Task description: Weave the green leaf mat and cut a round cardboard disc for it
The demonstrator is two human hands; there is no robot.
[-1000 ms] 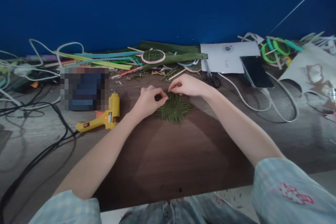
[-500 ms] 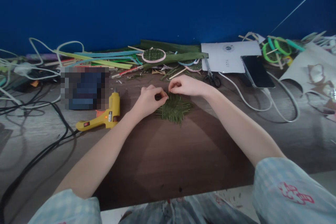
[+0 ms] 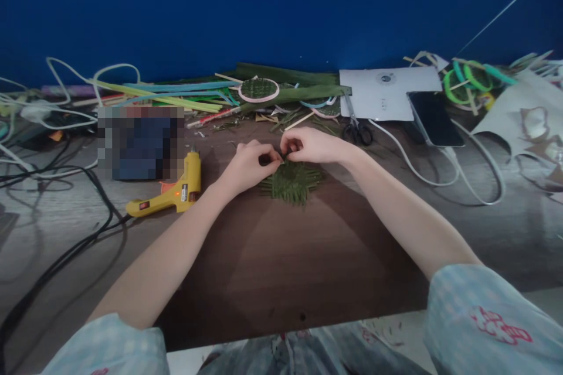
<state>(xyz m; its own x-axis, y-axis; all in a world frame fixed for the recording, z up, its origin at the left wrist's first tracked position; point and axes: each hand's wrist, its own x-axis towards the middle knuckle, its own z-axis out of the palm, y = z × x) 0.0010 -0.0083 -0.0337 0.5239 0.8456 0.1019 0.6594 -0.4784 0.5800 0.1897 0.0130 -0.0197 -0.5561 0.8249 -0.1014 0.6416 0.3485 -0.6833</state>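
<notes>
Hands meet at the far edge of the mat (image 3: 291, 183), both forearms stretched out from pale checked sleeves and angling in toward the middle of the bench (image 3: 281, 269). Left hand (image 3: 248, 164) is curled, thumb and fingertips pinched on a dark strip end at the mat's far left corner. Right hand (image 3: 310, 145) is knuckles-up, fingers bunched tight and pinching the same spot, the two hands touching at the fingertips. No readable writing anywhere; the white box (image 3: 385, 94) far right shows only a small round mark, too small to make out. The mat is flat, dark green, woven from narrow leaf strips, with ragged ends poking out all round. It lies mid-bench, right of the yellow glue gun (image 3: 169, 192) and near of the scissors (image 3: 356, 129).
</notes>
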